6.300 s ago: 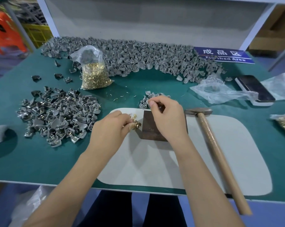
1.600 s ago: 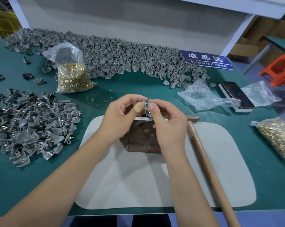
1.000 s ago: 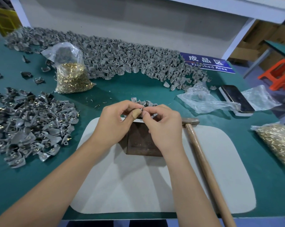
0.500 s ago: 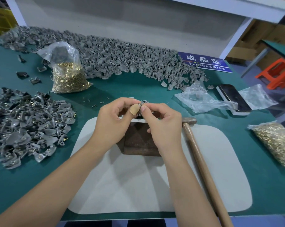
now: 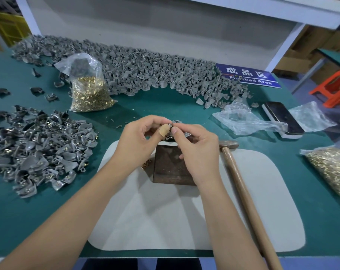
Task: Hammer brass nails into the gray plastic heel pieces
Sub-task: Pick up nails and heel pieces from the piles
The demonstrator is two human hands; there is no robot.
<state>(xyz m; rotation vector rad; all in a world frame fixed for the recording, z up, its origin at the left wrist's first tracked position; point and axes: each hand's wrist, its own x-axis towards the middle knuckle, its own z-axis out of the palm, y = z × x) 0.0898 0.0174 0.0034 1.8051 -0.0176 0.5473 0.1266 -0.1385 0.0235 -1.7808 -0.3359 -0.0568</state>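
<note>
Green bench: above the metal block (image 5: pixel 172 166), left hand (image 5: pixel 139 141) and right hand (image 5: pixel 196 151) pinch a heel piece (image 5: pixel 172 124); a crooked nail could bend. Hammer (image 5: pixel 241 184) waits at three o'clock.

the person's two bare forearms and hands, head view.
both forearms are uncovered up to the frame edge, with no sleeve, glove, watch or ring in sight. the left hand (image 5: pixel 139 141) wears a tan adhesive bandage (image 5: pixel 163 129) wrapped round the thumb tip. the right hand (image 5: pixel 197 151) carries no dressing; its thumbnail is short and unpainted. at the bottom edge, between the arms, dark trousers (image 5: pixel 143 264) show below the table's lip.
</note>
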